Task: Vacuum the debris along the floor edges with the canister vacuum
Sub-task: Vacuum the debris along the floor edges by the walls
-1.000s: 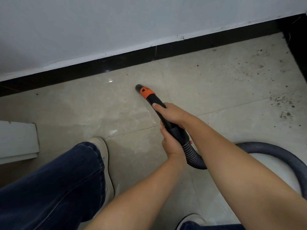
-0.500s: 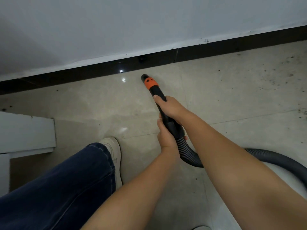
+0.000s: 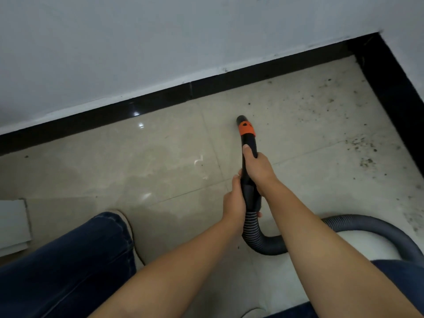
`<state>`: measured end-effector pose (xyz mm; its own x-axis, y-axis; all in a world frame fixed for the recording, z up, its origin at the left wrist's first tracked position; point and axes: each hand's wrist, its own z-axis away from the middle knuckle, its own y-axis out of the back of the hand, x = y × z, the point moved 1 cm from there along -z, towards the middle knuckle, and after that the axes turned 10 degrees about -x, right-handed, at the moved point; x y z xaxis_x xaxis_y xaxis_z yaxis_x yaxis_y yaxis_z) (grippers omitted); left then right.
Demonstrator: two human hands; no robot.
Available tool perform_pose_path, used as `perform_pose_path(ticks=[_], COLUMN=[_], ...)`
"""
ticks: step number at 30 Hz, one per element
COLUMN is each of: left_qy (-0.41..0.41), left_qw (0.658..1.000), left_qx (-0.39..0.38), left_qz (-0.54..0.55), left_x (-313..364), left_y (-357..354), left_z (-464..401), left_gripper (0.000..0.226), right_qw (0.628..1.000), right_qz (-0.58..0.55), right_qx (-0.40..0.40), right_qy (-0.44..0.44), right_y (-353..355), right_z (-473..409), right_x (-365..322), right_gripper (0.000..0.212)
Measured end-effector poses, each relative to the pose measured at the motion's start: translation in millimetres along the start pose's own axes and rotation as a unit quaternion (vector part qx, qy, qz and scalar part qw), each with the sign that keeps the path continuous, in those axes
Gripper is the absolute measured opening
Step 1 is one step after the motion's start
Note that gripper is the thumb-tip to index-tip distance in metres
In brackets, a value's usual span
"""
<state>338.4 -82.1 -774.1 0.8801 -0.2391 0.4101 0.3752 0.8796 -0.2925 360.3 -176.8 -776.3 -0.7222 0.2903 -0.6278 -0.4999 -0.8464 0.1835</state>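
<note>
Gripping the black vacuum wand (image 3: 247, 157) with both hands: right hand (image 3: 259, 172) wraps the upper part, thumb stretched along the top toward the orange collar (image 3: 246, 129); left hand (image 3: 234, 201) is clamped round the lower part just behind the right hand, where the wand meets the ribbed grey hose (image 3: 259, 239). Both grips closed tight on the wand, no gap visible. Nozzle tip (image 3: 241, 118) points at the black baseboard (image 3: 160, 99), near it but apart, low over the beige tile floor (image 3: 114, 161); contact with floor cannot be told. Hose curves down from the wand, then loops off right of it, passing behind the right forearm. Debris (image 3: 360, 143) lies scattered right of the nozzle, toward the corner where the baseboard turns. White wall (image 3: 137, 42) above the baseboard. Left of the wand: jeans leg (image 3: 64, 267) and a light shoe (image 3: 128, 226). Pale flat panel (image 3: 12, 223) further left at frame edge.
</note>
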Motion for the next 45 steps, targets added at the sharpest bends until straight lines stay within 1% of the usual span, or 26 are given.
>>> perform_pose_path(ticks=[5,9,12,15,19,26,30,33,37,41,45], left_qy=[0.025,0.018,0.012,-0.002,-0.015,-0.014,-0.003,-0.007,-0.022,-0.029,-0.021], left_qw=[0.997,0.992,0.994,0.997,0.999,0.998,0.998,1.000,1.000,0.999,0.998], left_qx=[-0.038,-0.062,-0.059,-0.039,-0.018,-0.034,-0.036,-0.021,-0.010,-0.015,-0.033], left_qz=[-0.068,-0.112,-0.095,-0.069,-0.040,-0.058,-0.053,-0.023,0.017,0.002,-0.054], left_x=[-9.7,-5.8,-7.2,-7.4,4.6,24.1,20.8,16.1,13.9,22.6,36.1], left_y=[-8.2,-13.0,-13.4,-9.6,-4.0,-10.8,-18.8,-16.8,-9.1,-14.5,-28.0], left_z=[-2.8,-11.2,-11.9,-15.6,-23.6,-33.2,-38.1,-41.4,-45.3,-45.9,-49.1], left_gripper=[0.064,0.064,0.064,0.062,0.059,0.061,0.064,0.067,0.070,0.067,0.062], right_qw=[0.995,0.988,0.991,0.997,0.999,0.997,0.998,1.000,0.999,1.000,0.998], right_qz=[-0.080,-0.125,-0.109,-0.071,-0.045,-0.066,-0.051,-0.025,-0.003,-0.011,-0.062], right_qx=[0.059,0.091,0.070,0.035,0.017,0.043,0.044,0.013,-0.025,-0.013,0.034], right_qy=[-0.018,-0.026,-0.024,-0.012,0.001,-0.001,0.002,0.010,0.025,0.024,0.009], right_y=[21.6,31.6,31.2,22.1,9.9,16.1,25.2,20.5,8.1,13.6,33.2], right_z=[2.9,2.5,0.4,-5.0,-13.9,-24.2,-26.3,-26.7,-27.9,-33.2,-39.7], right_x=[24.1,26.2,22.3,12.4,-2.5,-18.2,-18.1,-21.0,-27.9,-32.4,-32.1], right_gripper=[0.042,0.041,0.040,0.038,0.038,0.037,0.040,0.040,0.033,0.034,0.041])
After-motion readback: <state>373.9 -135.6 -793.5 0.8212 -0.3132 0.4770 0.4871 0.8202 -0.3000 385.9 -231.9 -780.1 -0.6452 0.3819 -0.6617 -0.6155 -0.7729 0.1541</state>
